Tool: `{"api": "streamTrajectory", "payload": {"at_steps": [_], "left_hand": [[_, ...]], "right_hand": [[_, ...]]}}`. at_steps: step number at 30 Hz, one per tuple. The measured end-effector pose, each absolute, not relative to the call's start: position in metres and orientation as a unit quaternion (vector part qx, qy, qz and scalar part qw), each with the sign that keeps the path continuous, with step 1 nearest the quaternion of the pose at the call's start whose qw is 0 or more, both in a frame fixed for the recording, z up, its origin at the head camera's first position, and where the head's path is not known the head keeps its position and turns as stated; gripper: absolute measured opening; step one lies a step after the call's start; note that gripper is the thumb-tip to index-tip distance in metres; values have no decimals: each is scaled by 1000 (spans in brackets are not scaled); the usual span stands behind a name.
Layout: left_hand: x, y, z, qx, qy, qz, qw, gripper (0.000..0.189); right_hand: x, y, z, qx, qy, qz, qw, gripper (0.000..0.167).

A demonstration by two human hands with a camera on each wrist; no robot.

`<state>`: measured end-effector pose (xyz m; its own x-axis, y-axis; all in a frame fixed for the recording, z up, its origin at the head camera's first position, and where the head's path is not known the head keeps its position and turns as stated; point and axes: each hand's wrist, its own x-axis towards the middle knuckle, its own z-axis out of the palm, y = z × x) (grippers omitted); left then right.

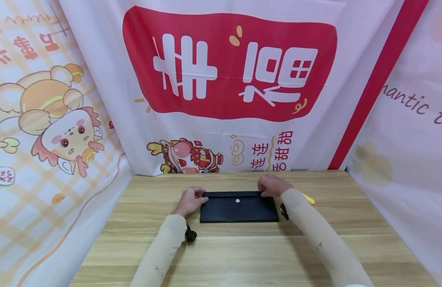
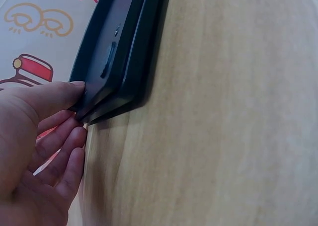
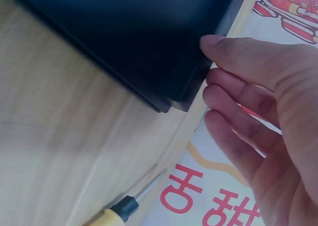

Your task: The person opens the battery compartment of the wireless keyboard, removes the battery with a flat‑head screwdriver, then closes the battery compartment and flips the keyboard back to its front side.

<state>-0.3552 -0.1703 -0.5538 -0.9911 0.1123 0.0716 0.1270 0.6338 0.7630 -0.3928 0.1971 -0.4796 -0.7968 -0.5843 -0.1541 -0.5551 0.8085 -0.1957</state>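
Observation:
A black keyboard (image 1: 239, 210), seemingly underside up, lies on the wooden table with a small round white sticker near its far edge. At its far left corner my left hand (image 1: 189, 201) pinches the edge between thumb and fingers. The left wrist view shows the keyboard's end (image 2: 114, 67) as two stacked layers with a gap between them. My right hand (image 1: 273, 185) grips the far right corner; in the right wrist view its thumb lies on the black surface (image 3: 139, 42) and the fingers curl beneath the edge.
A screwdriver (image 1: 308, 199) with a yellow handle lies right of the keyboard, partly behind the right forearm; its metal shaft (image 3: 150, 183) shows in the right wrist view. Printed cloth (image 1: 228, 131) hangs along the table's (image 1: 239, 259) far edge and both sides.

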Motion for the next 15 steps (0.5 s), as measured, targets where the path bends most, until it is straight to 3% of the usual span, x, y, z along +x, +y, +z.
{"api": "streamTrajectory", "payload": {"at_steps": [15], "left_hand": [[-356, -171, -556, -63, -907, -417, 9, 26]], "right_hand": [[-405, 187, -465, -229, 951, -81, 193, 12]]}}
